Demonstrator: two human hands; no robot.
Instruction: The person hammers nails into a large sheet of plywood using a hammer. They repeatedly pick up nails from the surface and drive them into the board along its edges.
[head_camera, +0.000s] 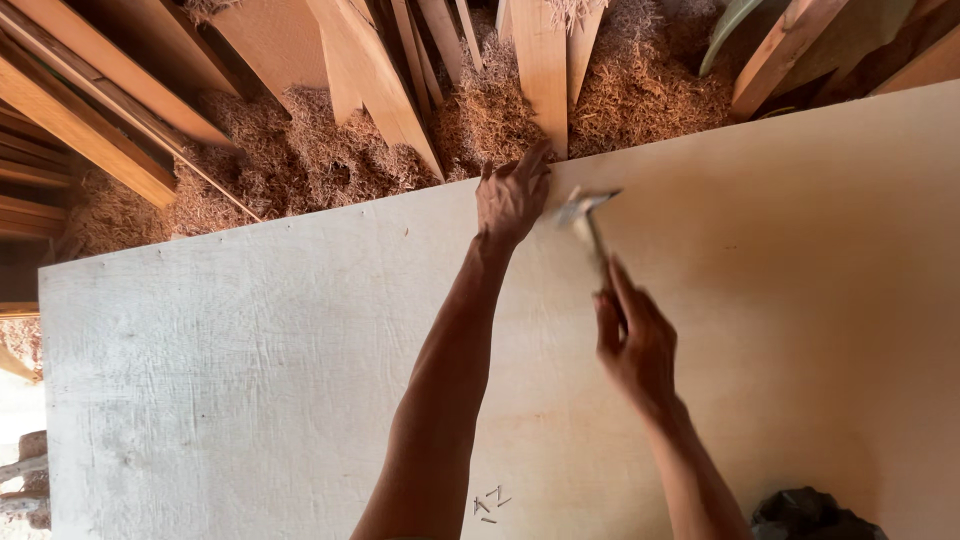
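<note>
A large pale plywood sheet (250, 340) fills most of the view. My left hand (512, 195) rests at its far edge, fingers together and pressed down on the wood; whether it pinches a nail is hidden. My right hand (635, 345) grips the handle of a hammer (585, 215), whose blurred metal head hovers just right of my left fingers. A few small nails (490, 500) lie loose on the sheet near my left forearm.
Beyond the sheet's far edge lie heaps of reddish wood shavings (330, 150) and several leaning wooden planks (545, 70). More stacked boards (60, 130) sit at the far left. A dark crumpled object (810, 515) lies at the bottom right.
</note>
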